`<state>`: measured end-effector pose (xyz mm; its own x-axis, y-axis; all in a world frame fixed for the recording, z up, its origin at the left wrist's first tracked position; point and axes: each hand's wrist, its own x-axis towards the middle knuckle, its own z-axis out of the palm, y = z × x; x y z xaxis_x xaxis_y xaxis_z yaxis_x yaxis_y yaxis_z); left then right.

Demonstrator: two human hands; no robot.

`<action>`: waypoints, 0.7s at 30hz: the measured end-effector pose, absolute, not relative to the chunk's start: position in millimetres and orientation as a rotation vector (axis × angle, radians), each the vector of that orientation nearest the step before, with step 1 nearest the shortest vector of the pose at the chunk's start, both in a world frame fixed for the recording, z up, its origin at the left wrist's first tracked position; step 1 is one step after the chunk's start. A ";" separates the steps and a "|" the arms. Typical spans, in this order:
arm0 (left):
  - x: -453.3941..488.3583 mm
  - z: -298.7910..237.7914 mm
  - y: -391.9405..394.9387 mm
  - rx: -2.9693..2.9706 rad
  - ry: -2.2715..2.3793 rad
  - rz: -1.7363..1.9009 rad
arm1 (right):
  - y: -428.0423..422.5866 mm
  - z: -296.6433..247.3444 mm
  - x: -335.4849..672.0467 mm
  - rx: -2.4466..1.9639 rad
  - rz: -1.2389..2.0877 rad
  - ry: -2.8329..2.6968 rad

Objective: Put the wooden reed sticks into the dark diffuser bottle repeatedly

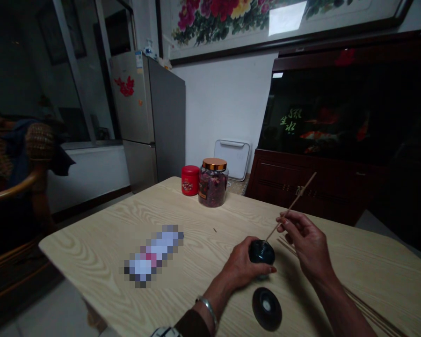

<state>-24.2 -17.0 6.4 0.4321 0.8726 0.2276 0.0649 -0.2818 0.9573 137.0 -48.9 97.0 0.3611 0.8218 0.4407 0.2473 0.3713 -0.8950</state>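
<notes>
My left hand (242, 264) is wrapped round a small dark glossy pot (262, 253), tilted just above or on the wooden table. Between the thumb and fingers of my right hand (303, 236) is a thin brown incense stick (296, 199), slanting up to the right. Its lower end meets the top of the pot; whether it sits in a hole I cannot tell. Nearer to me lies a dark round dish (266, 309) with a pale spot in its middle. More thin sticks (368, 311) lie on the table, partly hidden under my right forearm.
A red canister (190, 180) and a copper-lidded jar of dried flowers (213, 183) stand at the table's (108, 224) far edge. A blurred-out oblong item (154, 256) lies to the left, and a small stick fragment (215, 230) in the middle. An aquarium (323, 112) stands behind.
</notes>
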 end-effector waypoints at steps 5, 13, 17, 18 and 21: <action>-25.4 5.8 -17.1 1.682 0.829 0.975 | -48.8 92.4 130.3 -1.232 0.590 -1.344; -25.9 3.5 -17.8 1.717 0.775 0.967 | -46.0 79.3 146.8 -1.312 0.614 -1.609; -26.4 2.9 -16.8 1.723 0.778 0.953 | -50.5 83.8 149.4 -1.324 0.648 -1.703; -26.5 2.7 -16.5 1.727 0.780 0.951 | -52.4 87.6 150.1 -1.327 0.667 -1.710; -26.1 2.5 -16.2 1.734 0.793 0.954 | -57.9 101.5 161.7 -1.363 0.709 -1.707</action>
<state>-26.1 -16.2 2.5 0.4811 0.8425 0.2424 0.0849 -0.3200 0.9436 161.7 -57.9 101.5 -0.0775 0.9649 0.2510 0.5030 0.2552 -0.8257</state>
